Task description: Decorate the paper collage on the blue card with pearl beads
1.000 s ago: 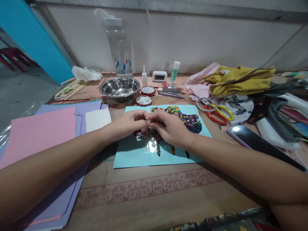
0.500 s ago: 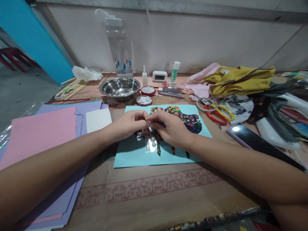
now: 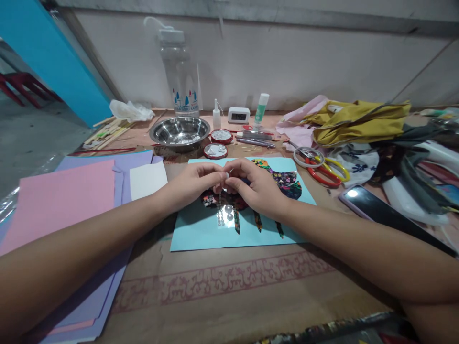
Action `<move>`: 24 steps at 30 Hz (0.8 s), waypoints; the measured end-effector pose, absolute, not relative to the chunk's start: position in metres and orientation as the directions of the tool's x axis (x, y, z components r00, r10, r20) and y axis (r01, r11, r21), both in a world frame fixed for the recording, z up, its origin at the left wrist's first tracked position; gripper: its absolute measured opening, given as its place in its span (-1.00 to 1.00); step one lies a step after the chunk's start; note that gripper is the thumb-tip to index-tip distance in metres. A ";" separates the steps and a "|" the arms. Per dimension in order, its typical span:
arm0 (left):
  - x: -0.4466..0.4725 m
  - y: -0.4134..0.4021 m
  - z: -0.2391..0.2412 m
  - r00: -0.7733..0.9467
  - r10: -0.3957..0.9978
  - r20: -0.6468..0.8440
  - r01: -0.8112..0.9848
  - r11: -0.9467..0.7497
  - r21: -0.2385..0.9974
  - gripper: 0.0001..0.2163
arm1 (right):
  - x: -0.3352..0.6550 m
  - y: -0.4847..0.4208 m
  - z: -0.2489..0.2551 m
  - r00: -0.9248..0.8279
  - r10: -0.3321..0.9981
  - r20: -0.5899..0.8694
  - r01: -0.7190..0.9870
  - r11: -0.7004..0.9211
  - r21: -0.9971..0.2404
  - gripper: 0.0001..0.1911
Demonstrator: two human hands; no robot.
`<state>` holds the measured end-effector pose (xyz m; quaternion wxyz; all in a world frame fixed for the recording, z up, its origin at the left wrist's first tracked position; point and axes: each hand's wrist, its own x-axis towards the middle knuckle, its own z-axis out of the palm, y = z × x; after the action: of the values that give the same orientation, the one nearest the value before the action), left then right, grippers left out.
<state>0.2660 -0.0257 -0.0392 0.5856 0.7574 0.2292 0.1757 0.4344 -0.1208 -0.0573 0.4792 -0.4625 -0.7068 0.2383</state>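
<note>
My left hand (image 3: pixel 199 181) and my right hand (image 3: pixel 260 188) meet over a turquoise sheet of paper (image 3: pixel 195 234). Between their pinched fingertips is a small whitish round piece (image 3: pixel 226 175); its exact kind is too small to make out. Below the fingers lies a clear sheet of round stick-on gems (image 3: pixel 225 217). On the paper, partly hidden by my hands, is a dark cutout with a colourful floral pattern (image 3: pixel 287 181), with narrow pointed strips (image 3: pixel 258 223) reaching down from it.
Coloured papers (image 3: pixel 68 200) are stacked at left. Behind stand a steel bowl (image 3: pixel 161 138), red-rimmed dishes of small pieces (image 3: pixel 215 151), a glue bottle (image 3: pixel 216 117), a glue stick (image 3: pixel 261 110) and a water bottle (image 3: pixel 184 71). Scissors (image 3: pixel 328 174), a phone (image 3: pixel 387 212) and cloth (image 3: pixel 362 122) lie at right.
My fingertips have shifted slightly, and the whitish piece between them shows more clearly. My right thumb and index finger have moved a little apart. The things on the table have stayed put.
</note>
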 end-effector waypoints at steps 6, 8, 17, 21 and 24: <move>0.265 -0.028 -0.037 0.814 0.581 -0.006 0.165 -0.221 0.961 -0.77 | 0.434 -0.122 -0.055 -0.118 0.889 0.441 0.482 0.440 -0.757 -0.86; 0.265 -0.029 -0.036 0.808 0.589 -0.013 0.191 -0.241 0.952 -0.76 | 0.434 -0.122 -0.055 -0.116 0.890 0.440 0.491 0.437 -0.754 -0.86; 0.266 -0.033 -0.029 0.813 0.582 -0.009 0.264 -0.355 0.897 -0.79 | 0.434 -0.123 -0.058 -0.114 0.916 0.384 0.594 0.373 -0.713 -0.82; 0.265 -0.035 -0.031 0.806 0.592 -0.012 0.261 -0.337 0.905 -0.82 | 0.433 -0.123 -0.057 -0.104 0.914 0.391 0.648 0.361 -0.671 -0.82; 0.265 -0.036 -0.032 0.792 0.611 -0.018 0.264 -0.315 0.912 -0.84 | 0.431 -0.124 -0.055 -0.117 0.903 0.413 0.664 0.381 -0.644 -0.82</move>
<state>0.2653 -0.0358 -0.0319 0.5162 0.7933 0.2757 0.1680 0.4312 -0.1244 -0.0546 0.3937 -0.5354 -0.7316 0.1520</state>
